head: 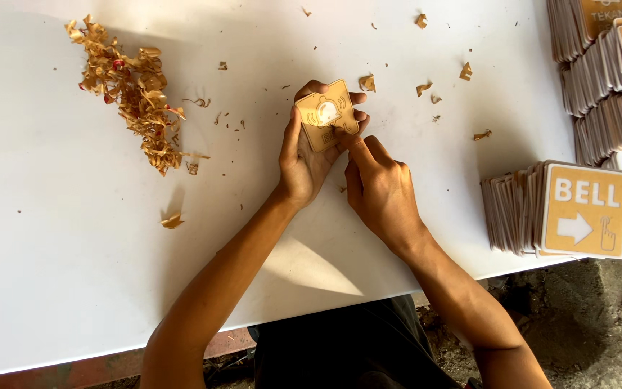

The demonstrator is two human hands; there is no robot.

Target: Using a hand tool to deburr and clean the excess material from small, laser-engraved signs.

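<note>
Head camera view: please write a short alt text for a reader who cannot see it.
A left hand holds a small tan square plaque above a white table while the right hand picks at its face. A pile of tan shavings lies on the left, stacks of similar plaques on the right.

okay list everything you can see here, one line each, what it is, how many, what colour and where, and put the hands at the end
square plaque: one, tan with a white bell picture, held above the table's middle
table: one, white, fills most of the view
pile of peeled scraps: one, tan-brown, far left of the table
loose scraps: several, tan, scattered on the far side
stacks of plaques: several stacks, tan and white, right edge
arrow plaque: one, tan and white, fronting the nearest stack
left hand: holds the square plaque
right hand: fingertip on the plaque's lower edge
</note>
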